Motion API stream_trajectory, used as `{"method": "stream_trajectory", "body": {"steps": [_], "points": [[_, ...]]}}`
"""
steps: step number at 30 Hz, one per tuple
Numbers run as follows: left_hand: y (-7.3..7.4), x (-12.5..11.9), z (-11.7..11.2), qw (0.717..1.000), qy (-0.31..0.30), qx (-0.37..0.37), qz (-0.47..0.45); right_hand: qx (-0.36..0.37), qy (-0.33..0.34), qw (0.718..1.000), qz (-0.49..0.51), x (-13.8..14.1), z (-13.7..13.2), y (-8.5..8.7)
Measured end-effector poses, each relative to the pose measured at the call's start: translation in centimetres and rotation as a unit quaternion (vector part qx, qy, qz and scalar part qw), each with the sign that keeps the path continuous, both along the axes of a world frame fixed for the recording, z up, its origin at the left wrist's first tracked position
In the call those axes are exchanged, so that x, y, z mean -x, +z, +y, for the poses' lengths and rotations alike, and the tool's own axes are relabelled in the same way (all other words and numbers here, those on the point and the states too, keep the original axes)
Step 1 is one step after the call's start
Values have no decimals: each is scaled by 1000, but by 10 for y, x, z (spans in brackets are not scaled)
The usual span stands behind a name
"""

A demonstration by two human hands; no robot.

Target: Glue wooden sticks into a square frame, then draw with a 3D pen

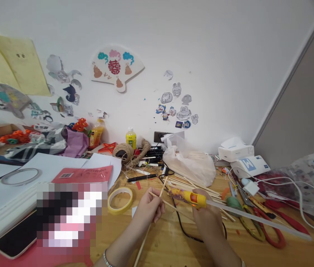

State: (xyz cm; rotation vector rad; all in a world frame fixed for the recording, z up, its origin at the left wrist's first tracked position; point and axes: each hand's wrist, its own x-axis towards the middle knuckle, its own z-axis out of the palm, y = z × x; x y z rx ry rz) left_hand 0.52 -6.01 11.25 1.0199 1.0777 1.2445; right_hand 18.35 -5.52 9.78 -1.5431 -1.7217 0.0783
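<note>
In the head view my left hand [148,206] pinches thin wooden sticks [143,245] where they cross. One runs from the lower left up past my fingertips; another slants down to the right. My right hand [208,218] is wrapped round a yellow hot glue gun [200,199], its nozzle pointing left, close to the crossing. Whether the nozzle touches the wood I cannot tell. A long translucent glue stick [259,218] sticks out of the gun's back. The gun's black cord [183,230] loops on the table below.
Loose wooden sticks [201,186] lie behind the gun. Scissors [273,231] and pliers-like tools are at right, beside white boxes [250,165]. A yellow tape roll [119,211] sits left of my hand, near a phone [16,231]. Twine [123,151] and bottles stand by the wall.
</note>
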Motion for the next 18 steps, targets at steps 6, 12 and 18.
{"method": "stream_trajectory", "body": {"steps": [6,12,18], "points": [[3,0,-3,1000,1,-4,-11,27,-48,998,-1,-6,7,3],[5,1,-1,1000,0,-9,-21,83,-34,989,117,-25,42,-23],[-4,1,8,1000,-13,-3,-27,88,0,990,110,-20,50,-41]]}}
